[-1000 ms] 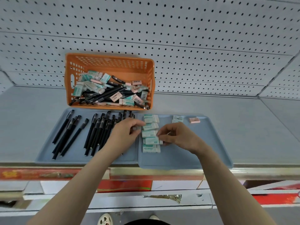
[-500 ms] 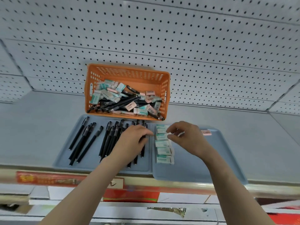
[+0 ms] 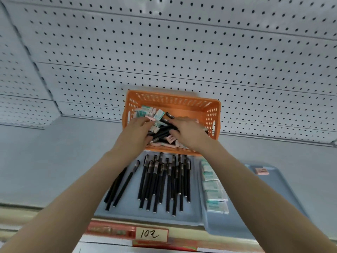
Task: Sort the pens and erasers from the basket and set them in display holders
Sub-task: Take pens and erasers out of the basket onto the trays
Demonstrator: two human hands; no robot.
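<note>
Digging into orange perforated plastic basket (image 3: pixel 173 99) with left hand (image 3: pixel 136 133) and right hand (image 3: pixel 188 132); unable to tell whether pinching anything. Judging sorting part-done: noting black pens (image 3: pixel 164 179) on grey-blue tray (image 3: pixel 125 214), green-white erasers (image 3: pixel 212 185) on adjoining tray (image 3: pixel 217 223), many more unsorted in basket.

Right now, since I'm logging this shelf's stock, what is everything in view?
basket: one, orange, back of the shelf.
mixed pens and erasers: many, black, teal-white, pink, in the basket.
left tray: one, grey-blue, before the basket.
sorted pens: over a dozen, black, on the left tray.
right tray: one, grey-blue, beside the left tray.
sorted erasers: about six, teal-white, column on the right tray.
pink eraser: one, right tray's far corner.
price label: one, white, shelf edge.
pegboard: white, behind the shelf.
left hand: in the basket, grip unclear.
right hand: in the basket, grip unclear.
</note>
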